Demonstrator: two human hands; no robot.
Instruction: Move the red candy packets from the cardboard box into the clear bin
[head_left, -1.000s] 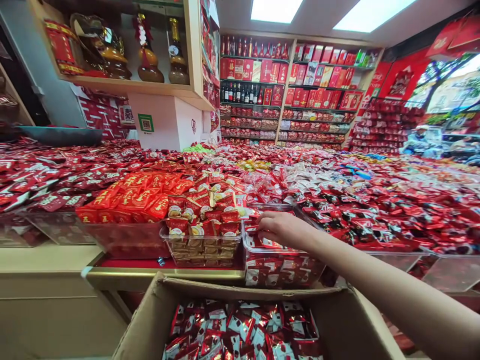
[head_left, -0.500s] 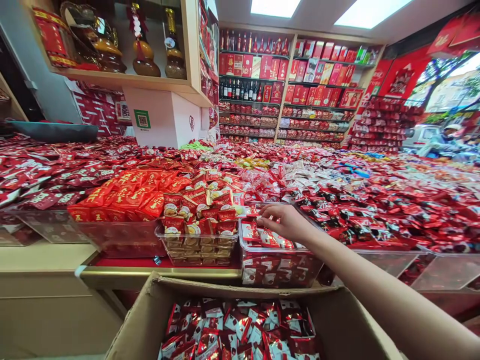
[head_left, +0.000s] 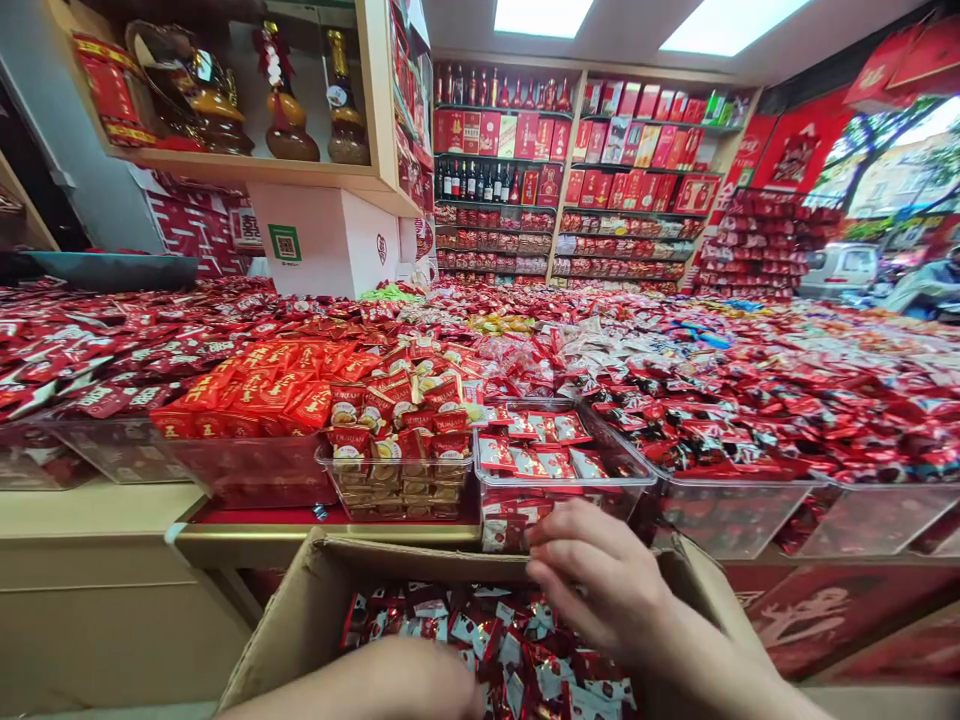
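Note:
An open cardboard box (head_left: 292, 610) stands in front of me, holding many small red and white foil packets (head_left: 547, 670). My left hand (head_left: 420, 675) is low over these packets at the near side; motion smears it and its fingers are hidden. Above the box's right part is my right hand (head_left: 600, 570), its fingers loosely bent and apart, with nothing visible in them. Just beyond the box, a clear plastic tub (head_left: 570, 484) carries similar packets (head_left: 536, 458) laid in rows, with a gap at its right side.
Left of that tub stands a clear tub of durian packets (head_left: 397, 430), then one of bright red packets (head_left: 262, 390). Tubs of dark red packets (head_left: 697, 425) lie to the right. A wooden display cabinet (head_left: 262, 170) overhangs at upper left. Stocked shelves (head_left: 562, 190) line the back.
My right hand has drawn back from the clear tub to above the cardboard box. My left hand has come into view over the box. The packet rows in the tub are now uncovered.

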